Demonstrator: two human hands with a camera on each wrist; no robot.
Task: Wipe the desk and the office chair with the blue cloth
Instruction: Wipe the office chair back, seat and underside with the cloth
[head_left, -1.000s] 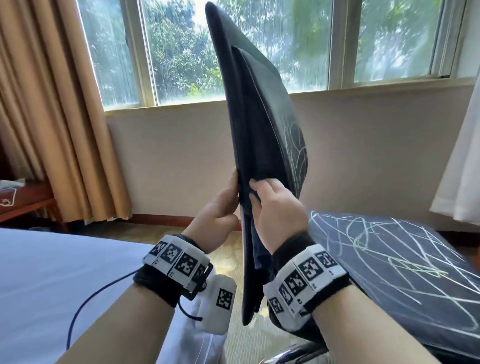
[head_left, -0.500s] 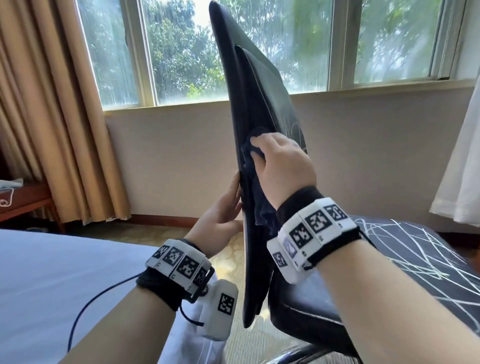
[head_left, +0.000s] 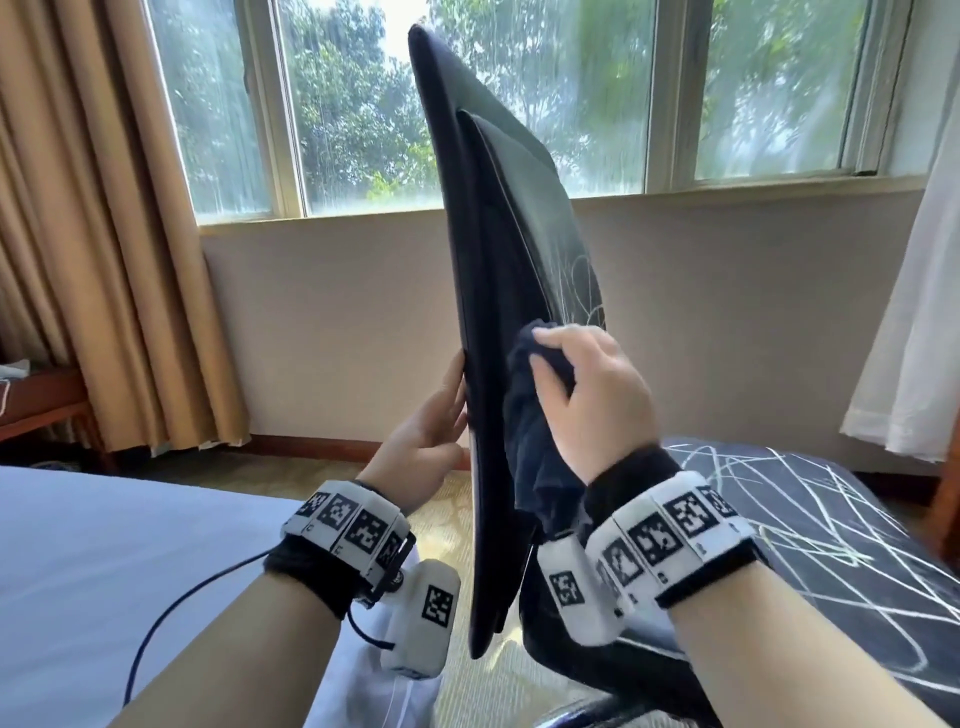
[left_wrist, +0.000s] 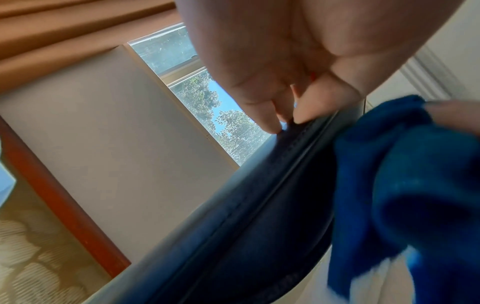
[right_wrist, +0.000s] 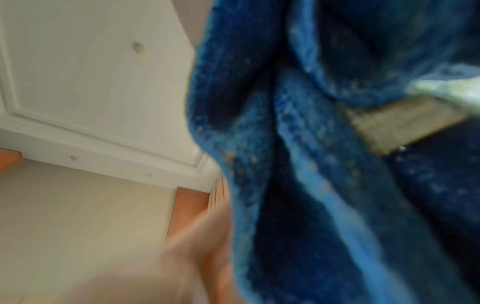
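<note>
The backrest (head_left: 488, 234) rises tall above both your grips: smooth dark leather, thin curved edge with a stitched seam. Right of your grips lies the seat (head_left: 810, 545), scribbled with white lines. Your right hand (head_left: 602, 400) clenches the blue cloth (head_left: 530, 441), fluffy and bunched, against the backrest. Your left hand (head_left: 421, 441) grasps the backrest's edge just beside it.

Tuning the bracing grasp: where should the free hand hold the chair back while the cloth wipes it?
Pinch the thin near edge of the chair back low down, coming from its rear side, as the left hand does. It stands upright and edge-on, and the right hand presses the cloth on the front face, so a rear grip should oppose that push.
</note>
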